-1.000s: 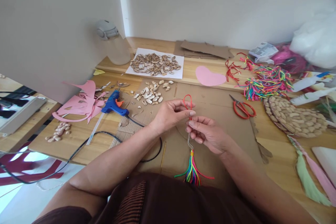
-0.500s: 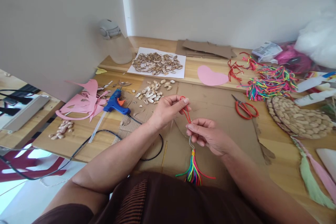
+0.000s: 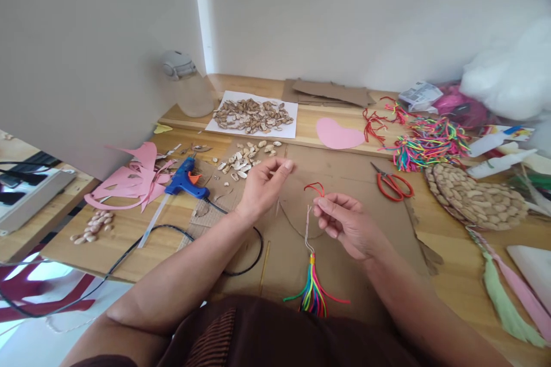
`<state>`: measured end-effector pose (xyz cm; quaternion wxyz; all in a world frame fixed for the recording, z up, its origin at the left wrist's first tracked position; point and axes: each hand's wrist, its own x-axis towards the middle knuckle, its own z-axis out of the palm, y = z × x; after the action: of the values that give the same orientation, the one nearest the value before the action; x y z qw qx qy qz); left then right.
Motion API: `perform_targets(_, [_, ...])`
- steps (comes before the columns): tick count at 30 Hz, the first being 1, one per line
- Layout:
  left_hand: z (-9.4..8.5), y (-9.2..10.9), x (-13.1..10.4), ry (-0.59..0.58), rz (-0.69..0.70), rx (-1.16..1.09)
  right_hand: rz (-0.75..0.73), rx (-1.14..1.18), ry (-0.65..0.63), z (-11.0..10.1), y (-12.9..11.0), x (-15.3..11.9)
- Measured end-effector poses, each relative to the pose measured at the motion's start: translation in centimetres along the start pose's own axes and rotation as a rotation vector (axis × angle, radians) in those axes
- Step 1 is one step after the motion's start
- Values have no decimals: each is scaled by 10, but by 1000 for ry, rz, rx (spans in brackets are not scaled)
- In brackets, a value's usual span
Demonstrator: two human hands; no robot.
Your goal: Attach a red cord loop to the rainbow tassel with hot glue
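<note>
My right hand (image 3: 344,221) pinches a short red cord (image 3: 317,187) between thumb and fingers, its curved end sticking out to the left. My left hand (image 3: 267,183) is held up to the left of it, thumb and fingertips pressed together, with no cord showing from them. Just below and left of the right fingertips is the top of the pale, looped cord (image 3: 307,229) of a multicoloured tassel (image 3: 313,284). The tassel has a yellow binding and spread strands near my lap. Whether the right hand touches the pale cord, I cannot tell.
Cardboard (image 3: 344,178) covers the middle. To the left lie a blue glue gun (image 3: 186,179), its black cable (image 3: 253,264) and pink paper scraps (image 3: 133,180). Peanut shells (image 3: 241,161) lie behind. Red-handled scissors (image 3: 394,185), colourful tassels (image 3: 430,143) and a peanut-covered piece (image 3: 482,198) are at right.
The red cord, earlier stretched between both hands, is now only in my right hand. My hands have drawn apart. The whole view has shifted slightly.
</note>
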<state>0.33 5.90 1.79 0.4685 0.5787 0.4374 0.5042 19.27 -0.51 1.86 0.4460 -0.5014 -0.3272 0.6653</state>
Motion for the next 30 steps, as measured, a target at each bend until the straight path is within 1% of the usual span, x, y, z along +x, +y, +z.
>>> perform_targets(1, [1, 3, -2, -84, -19, 23, -7, 34, 32, 0, -1, 0])
perform_targets(2, [1, 5, -5, -196, -48, 38, -15, 57, 55, 0, -2, 0])
perform_targets(4, [3, 7, -8, -438, -116, 48, -34, 51, 64, -1, -2, 1])
perform_targets(5, [4, 6, -10, -531, -155, 31, -45, 23, 54, 0, -1, 1])
perform_targets(6, [5, 4, -10, -586, -194, -1, -55, -16, 41, 0, 1, 1])
perform_targets(7, [6, 1, -11, -601, -234, -39, -62, -59, 28, 0, 3, 1])
perform_targets(9, [7, -6, -11, -549, -296, -100, -68, -143, 13, 1, 7, 2])
perform_targets(11, [8, -10, -11, -483, -322, -125, -62, -215, 7, 1, 11, 3])
perform_targets(15, [8, -9, -11, -445, -336, -129, -48, -297, -13, 2, 16, 3])
perform_targets(18, [7, -6, -10, -443, -315, -147, -27, -293, -63, 0, 14, 3])
perform_targets(20, [5, -5, -8, -437, -325, -157, -15, -278, -95, -3, 12, 4])
perform_targets(22, [3, -5, -7, -415, -358, -158, -25, -256, -76, -8, 8, 4])
perform_targets(25, [1, -3, -4, -386, -405, -171, -61, -211, -3, -14, 3, 6])
perform_targets(26, [1, -1, -4, -382, -412, -177, -57, -199, -2, -14, 2, 6])
perform_targets(30, [2, 3, -4, -392, -398, -170, 39, -135, -86, -8, 3, 4])
